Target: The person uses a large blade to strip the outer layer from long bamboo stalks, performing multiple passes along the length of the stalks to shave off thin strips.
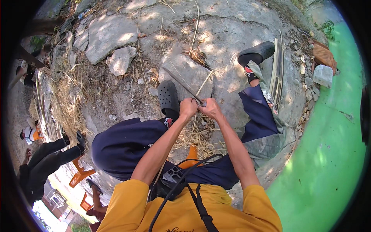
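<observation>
My left hand (188, 108) and my right hand (211, 108) meet in front of me between my knees, fingers closed. A long, narrow, dark-bladed knife (179, 82) slants from my right hand toward the far left, and its handle end sits in that hand's grip. A thin pale strip (205, 83), like split bamboo or cane, runs up and right from between the hands, crossing close to the blade. My left hand appears pinched on this strip; the fingers partly hide the contact.
Loose shavings (197, 137) lie below my hands, near an orange stool (191, 154). Long pale strips (276, 73) lie beside my right clog (257, 53). Green water or ground (317, 162) borders the right. At left stand a person in dark trousers (50, 160) and another orange stool (80, 174).
</observation>
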Motion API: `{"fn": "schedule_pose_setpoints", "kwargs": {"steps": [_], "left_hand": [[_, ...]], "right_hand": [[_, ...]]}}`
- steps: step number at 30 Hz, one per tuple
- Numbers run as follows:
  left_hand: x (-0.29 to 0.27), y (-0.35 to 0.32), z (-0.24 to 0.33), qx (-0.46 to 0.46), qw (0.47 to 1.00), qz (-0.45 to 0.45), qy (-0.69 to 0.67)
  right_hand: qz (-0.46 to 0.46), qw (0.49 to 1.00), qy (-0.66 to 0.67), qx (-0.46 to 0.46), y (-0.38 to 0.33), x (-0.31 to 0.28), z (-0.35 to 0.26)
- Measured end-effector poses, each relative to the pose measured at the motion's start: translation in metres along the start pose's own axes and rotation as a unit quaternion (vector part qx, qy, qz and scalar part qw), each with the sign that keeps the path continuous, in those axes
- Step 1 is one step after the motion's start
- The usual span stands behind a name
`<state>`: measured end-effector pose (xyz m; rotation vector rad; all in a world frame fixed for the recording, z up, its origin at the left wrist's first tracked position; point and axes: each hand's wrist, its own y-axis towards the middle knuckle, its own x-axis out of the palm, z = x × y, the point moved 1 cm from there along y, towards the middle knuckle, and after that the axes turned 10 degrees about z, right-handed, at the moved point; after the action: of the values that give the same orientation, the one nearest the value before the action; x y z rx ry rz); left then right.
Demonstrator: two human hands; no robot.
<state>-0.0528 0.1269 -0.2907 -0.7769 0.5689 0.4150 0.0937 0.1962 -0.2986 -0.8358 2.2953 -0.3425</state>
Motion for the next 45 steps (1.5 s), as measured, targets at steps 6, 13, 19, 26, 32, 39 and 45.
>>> {"fn": "schedule_pose_setpoints", "kwargs": {"steps": [6, 13, 19, 26, 32, 39, 45], "left_hand": [[-0.003, -0.007, 0.007, 0.024, 0.999, 0.019, 0.030], [-0.015, -0.008, 0.023, 0.056, 0.995, 0.059, 0.064], [-0.015, -0.017, 0.030, 0.084, 0.990, 0.069, 0.088], [-0.016, -0.021, 0.029, 0.106, 0.985, 0.084, 0.103], [-0.021, -0.015, 0.033, 0.110, 0.982, 0.074, 0.132], [-0.025, -0.001, 0.029, 0.120, 0.983, 0.076, 0.121], [-0.024, -0.012, 0.037, 0.111, 0.985, 0.071, 0.108]], "right_hand": [[0.011, 0.999, 0.014, 0.035, -0.010, 0.004, -0.006], [0.050, 0.998, -0.006, 0.022, -0.001, 0.010, -0.010], [0.057, 0.998, -0.017, 0.026, 0.003, 0.007, -0.002], [0.040, 0.998, 0.023, 0.037, -0.002, 0.006, -0.006], [0.073, 0.996, 0.039, 0.029, -0.004, 0.009, -0.012], [0.111, 0.992, 0.056, 0.011, -0.003, 0.020, -0.017], [0.099, 0.990, 0.040, 0.095, 0.006, 0.011, -0.015]]}}
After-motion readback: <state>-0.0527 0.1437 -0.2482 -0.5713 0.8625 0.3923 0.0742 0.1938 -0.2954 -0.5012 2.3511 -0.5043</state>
